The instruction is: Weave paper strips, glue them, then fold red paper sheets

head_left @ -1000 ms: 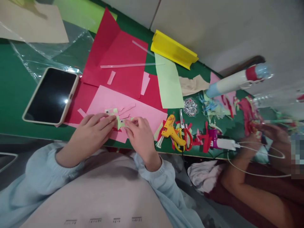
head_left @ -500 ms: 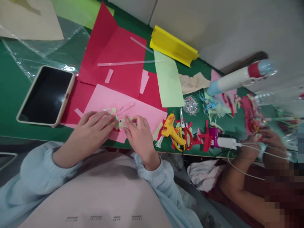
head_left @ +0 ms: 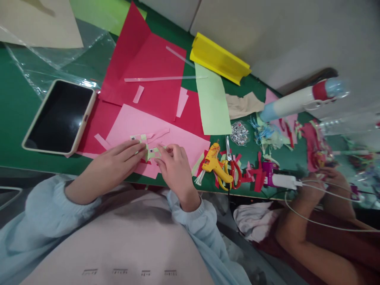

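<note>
A small pale green and pink checked paper piece [head_left: 153, 152], with a dark-centred white dot on it, lies on pink paper [head_left: 178, 135] near the table's front edge. Across its left part my left hand [head_left: 120, 159] rests flat, fingers stretched out, hiding some of it. The thumb and forefinger of my right hand [head_left: 175, 168] pinch its right end. Just above my fingers is a narrow cut pink strip [head_left: 160, 134].
Right of my hands lie a yellow glue gun [head_left: 216, 166], scissors [head_left: 236, 174] and red scraps [head_left: 259, 176]. A phone [head_left: 59, 116] lies left; folded red card [head_left: 157, 71] stands behind. At far right, a co-worker's hands [head_left: 314, 188] work beside a cable.
My left fingers have drawn back slightly, so more of the checked paper shows. My right hand keeps its pinch. The co-worker's hands have shifted a little, and the view has moved slightly.
</note>
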A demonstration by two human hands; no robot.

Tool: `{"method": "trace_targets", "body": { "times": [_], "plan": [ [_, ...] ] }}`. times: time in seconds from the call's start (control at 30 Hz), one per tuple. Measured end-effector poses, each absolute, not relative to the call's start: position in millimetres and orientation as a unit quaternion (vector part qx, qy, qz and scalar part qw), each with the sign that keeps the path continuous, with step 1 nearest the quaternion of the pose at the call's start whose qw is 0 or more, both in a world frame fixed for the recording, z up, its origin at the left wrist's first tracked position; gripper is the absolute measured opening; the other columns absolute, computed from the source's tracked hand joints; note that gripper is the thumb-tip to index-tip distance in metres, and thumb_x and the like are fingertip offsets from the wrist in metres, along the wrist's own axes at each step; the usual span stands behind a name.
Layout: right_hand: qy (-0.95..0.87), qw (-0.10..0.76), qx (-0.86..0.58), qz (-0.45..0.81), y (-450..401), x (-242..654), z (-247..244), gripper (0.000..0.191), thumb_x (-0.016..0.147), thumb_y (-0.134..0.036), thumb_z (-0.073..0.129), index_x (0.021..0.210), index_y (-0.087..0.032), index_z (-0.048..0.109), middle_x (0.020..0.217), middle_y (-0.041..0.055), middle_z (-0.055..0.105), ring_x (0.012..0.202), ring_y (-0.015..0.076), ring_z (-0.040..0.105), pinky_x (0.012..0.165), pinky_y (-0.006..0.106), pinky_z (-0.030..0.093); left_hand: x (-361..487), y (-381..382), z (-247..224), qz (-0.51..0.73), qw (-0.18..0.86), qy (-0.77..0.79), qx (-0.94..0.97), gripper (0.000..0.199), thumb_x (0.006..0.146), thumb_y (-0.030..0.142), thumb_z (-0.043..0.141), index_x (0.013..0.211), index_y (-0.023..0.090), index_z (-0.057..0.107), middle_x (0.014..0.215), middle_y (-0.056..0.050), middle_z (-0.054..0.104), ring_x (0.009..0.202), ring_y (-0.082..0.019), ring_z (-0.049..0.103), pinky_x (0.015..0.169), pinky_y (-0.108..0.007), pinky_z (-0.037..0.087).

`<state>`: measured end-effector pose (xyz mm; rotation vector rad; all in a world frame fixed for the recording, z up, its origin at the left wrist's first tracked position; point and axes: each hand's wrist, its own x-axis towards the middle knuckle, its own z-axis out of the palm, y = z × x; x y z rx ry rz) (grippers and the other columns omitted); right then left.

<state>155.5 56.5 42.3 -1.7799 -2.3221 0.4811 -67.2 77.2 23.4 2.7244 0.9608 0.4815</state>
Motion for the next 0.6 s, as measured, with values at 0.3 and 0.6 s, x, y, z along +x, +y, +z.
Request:
{"method": "trace_targets", "body": {
  "times": [0.3, 0.6],
  "plan": [
    [-0.784, 0.121, -0.588, 0.155, 61.4, 161.9, 33.7, 0.045, 0.097, -0.043, 0.053, 0.133, -0.017, 0.061, 0.115, 0.0134, 0.060, 0.108, 0.0228, 0.053, 0.096, 0.035, 0.048, -68.5, 82.3, 27.2, 0.163, 0.126, 0.332, 0.920, 0.035, 0.098, 0.018, 0.045, 0.127, 0.018, 0.065, 0.136, -0.012, 0.064, 0.132, -0.026, 0.056, 0.118, -0.050, 0.042],
    [-0.780, 0.131, -0.590, 0.164, 58.6, 164.2, 37.4, 0.042, 0.099, -0.044, 0.051, 0.132, -0.022, 0.062, 0.116, 0.0121, 0.061, 0.109, 0.0236, 0.055, 0.097, 0.038, 0.049, -68.3, 79.8, 28.5, 0.144, 0.103, 0.332, 0.927, 0.034, 0.093, 0.011, 0.050, 0.122, 0.019, 0.066, 0.137, -0.013, 0.062, 0.135, -0.028, 0.052, 0.119, -0.050, 0.040]
  ]
}}
